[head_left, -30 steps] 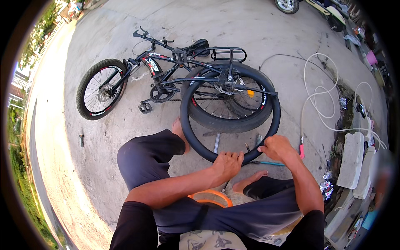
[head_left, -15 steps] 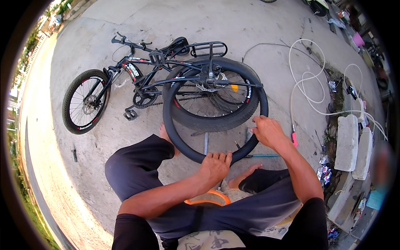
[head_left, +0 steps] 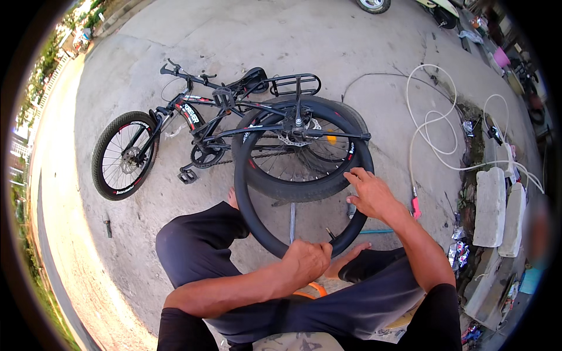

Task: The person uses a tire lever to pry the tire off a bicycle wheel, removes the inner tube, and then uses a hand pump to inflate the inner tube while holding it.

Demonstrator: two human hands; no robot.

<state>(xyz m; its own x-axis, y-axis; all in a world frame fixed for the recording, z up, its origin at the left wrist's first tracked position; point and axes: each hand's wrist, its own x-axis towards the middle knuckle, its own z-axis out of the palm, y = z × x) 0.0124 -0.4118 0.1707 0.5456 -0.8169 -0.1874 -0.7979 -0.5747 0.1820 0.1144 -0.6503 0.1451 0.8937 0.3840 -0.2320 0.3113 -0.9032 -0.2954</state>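
A black inner tube [head_left: 248,217] forms a large ring, its far part lying over the rear wheel and its near part raised toward me. My left hand [head_left: 305,258] is closed around the near edge. On the tube's right side is my right hand [head_left: 373,195], its fingers curled loosely over it with thumb and forefinger apart. A valve stem [head_left: 331,234] pokes inward between the hands. The dark bicycle [head_left: 218,108] lies on its side; its rear tyre [head_left: 304,192] sits around the wheel, partly behind the tube.
A metal lever [head_left: 292,219] and a teal rod [head_left: 376,231] lie on the concrete near my feet. To the right, a pale air hose [head_left: 413,149] coils beside concrete blocks [head_left: 489,207]. An orange ring-shaped piece [head_left: 319,288] shows under my forearm. A small dark tool [head_left: 108,225] lies left.
My left hand has drawn the tube's near edge closer to me and tightened into a fist. The right hand's fingers have loosened and shifted slightly. The whole view has tilted somewhat.
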